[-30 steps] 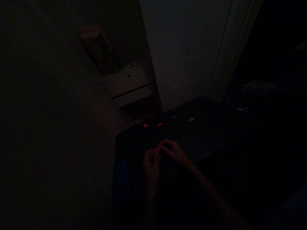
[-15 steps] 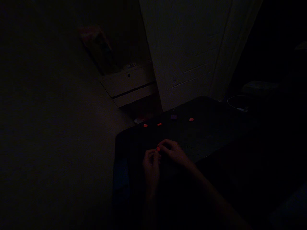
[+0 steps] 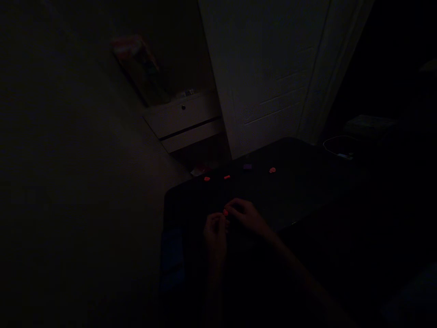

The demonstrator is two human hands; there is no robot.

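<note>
Red piece [image 3: 226, 212] sits pinched over the dark table [image 3: 290, 196] between the fingertips of the left hand [image 3: 216, 239] and right hand [image 3: 250, 217], apparently gripped from both sides for steadiness, while a purple block [image 3: 247, 167] and red bar [image 3: 227, 177] lie beyond, clear of both hands.

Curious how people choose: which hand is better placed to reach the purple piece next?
Probably the right hand: it's nearer the purple piece than the left hand, though both hold a red piece.

The view is very dim and somewhat grainy; the pale panelled door [image 3: 259, 86] appears only faintly, and the lower right is nearly black.
</note>
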